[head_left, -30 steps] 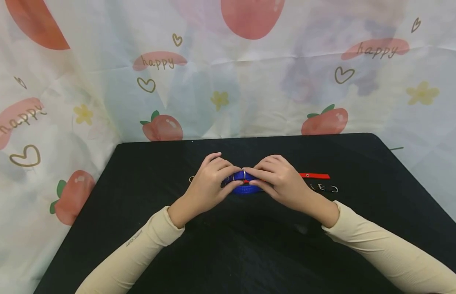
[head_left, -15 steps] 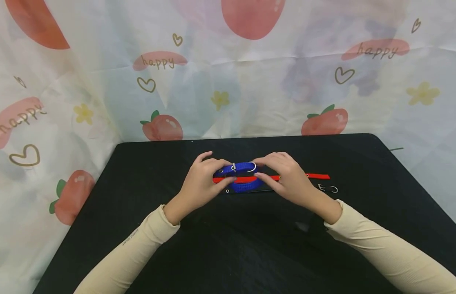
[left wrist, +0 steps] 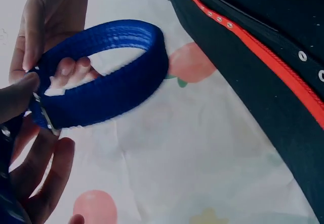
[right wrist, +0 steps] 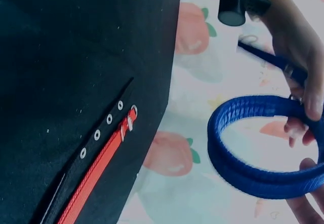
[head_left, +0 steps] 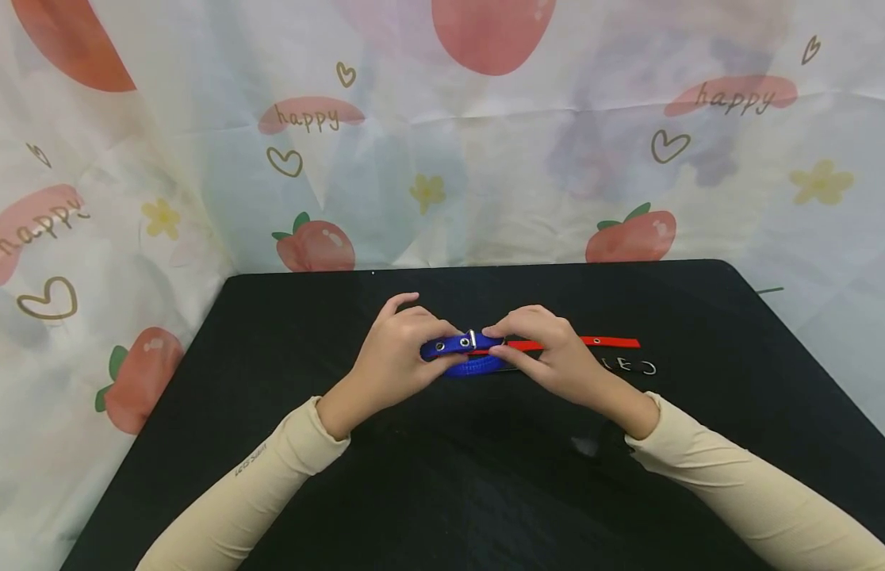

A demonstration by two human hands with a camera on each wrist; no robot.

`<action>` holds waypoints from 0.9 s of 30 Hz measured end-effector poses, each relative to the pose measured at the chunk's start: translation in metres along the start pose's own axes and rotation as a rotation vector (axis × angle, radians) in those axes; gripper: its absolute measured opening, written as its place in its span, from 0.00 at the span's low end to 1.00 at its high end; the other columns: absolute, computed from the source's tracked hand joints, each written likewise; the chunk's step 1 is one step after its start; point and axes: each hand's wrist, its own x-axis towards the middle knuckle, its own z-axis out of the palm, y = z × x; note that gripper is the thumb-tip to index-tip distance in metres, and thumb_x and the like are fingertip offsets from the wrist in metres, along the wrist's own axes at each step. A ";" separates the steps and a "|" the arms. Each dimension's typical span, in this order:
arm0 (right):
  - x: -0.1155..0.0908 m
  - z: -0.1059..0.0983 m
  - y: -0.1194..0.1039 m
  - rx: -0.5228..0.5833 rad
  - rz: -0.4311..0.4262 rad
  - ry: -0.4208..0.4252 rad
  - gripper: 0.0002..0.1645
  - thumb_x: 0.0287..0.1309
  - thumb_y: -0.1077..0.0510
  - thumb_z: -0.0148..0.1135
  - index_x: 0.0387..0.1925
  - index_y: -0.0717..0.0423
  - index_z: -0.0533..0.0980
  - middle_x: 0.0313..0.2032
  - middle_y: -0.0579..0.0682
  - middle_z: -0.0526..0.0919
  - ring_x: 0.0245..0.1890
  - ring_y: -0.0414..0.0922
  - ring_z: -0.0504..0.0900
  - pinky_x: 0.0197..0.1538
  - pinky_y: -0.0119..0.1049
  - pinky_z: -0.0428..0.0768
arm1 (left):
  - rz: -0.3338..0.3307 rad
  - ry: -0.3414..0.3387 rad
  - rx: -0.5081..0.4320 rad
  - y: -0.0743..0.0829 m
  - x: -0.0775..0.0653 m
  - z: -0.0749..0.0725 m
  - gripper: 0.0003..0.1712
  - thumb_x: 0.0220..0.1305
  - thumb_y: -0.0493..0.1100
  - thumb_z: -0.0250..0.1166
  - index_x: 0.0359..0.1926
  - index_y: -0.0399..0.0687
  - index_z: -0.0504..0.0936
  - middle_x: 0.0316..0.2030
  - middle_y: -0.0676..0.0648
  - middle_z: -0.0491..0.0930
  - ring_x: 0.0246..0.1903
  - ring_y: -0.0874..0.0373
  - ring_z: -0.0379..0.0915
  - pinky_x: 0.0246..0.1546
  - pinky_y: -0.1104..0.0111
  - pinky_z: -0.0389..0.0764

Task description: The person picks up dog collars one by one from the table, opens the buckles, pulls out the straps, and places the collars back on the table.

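A blue dog collar (head_left: 453, 344) is held up in front of me, bent into a loop with its padded band hanging toward me. My left hand (head_left: 392, 357) pinches the strap on the side where metal eyelets show. With thumb and index finger, my right hand (head_left: 553, 349) pinches the strap just right of the metal buckle (head_left: 473, 339). The whole round loop of the blue collar (left wrist: 121, 97) shows in the left wrist view. In the right wrist view the strap's free end (right wrist: 263, 55) sticks out past the left hand (right wrist: 298, 46).
Behind the hands, a red collar (head_left: 610, 342) lies stretched out on the black table (head_left: 442, 484). A black collar (right wrist: 96, 135) with metal eyelets lies alongside it. A printed curtain (head_left: 485, 159) stands at the table's back and left.
The hands drew apart and lifted the blue collar, then came closer and lowered it slightly. Its buckle shifted left, then back right, and eyelets now show to its left.
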 end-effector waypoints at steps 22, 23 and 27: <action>-0.002 -0.006 -0.002 0.137 0.237 -0.119 0.27 0.45 0.69 0.70 0.49 0.59 0.72 0.41 0.53 0.83 0.42 0.40 0.84 0.47 0.37 0.82 | -0.030 0.074 -0.008 -0.005 -0.006 0.003 0.13 0.45 0.44 0.76 0.34 0.46 0.87 0.27 0.51 0.85 0.33 0.59 0.78 0.60 0.51 0.67; -0.003 -0.007 -0.001 0.162 0.239 -0.106 0.25 0.45 0.70 0.69 0.47 0.60 0.73 0.40 0.53 0.83 0.42 0.37 0.83 0.47 0.34 0.82 | -0.033 0.071 -0.013 -0.006 -0.006 0.003 0.13 0.45 0.44 0.76 0.34 0.46 0.87 0.27 0.51 0.85 0.33 0.59 0.78 0.60 0.51 0.67; -0.005 -0.005 0.003 0.205 0.189 -0.058 0.17 0.47 0.71 0.67 0.42 0.61 0.78 0.37 0.54 0.84 0.40 0.32 0.81 0.46 0.25 0.79 | -0.021 0.034 -0.023 -0.006 -0.005 0.002 0.11 0.46 0.44 0.76 0.31 0.46 0.86 0.26 0.52 0.84 0.31 0.60 0.77 0.60 0.51 0.67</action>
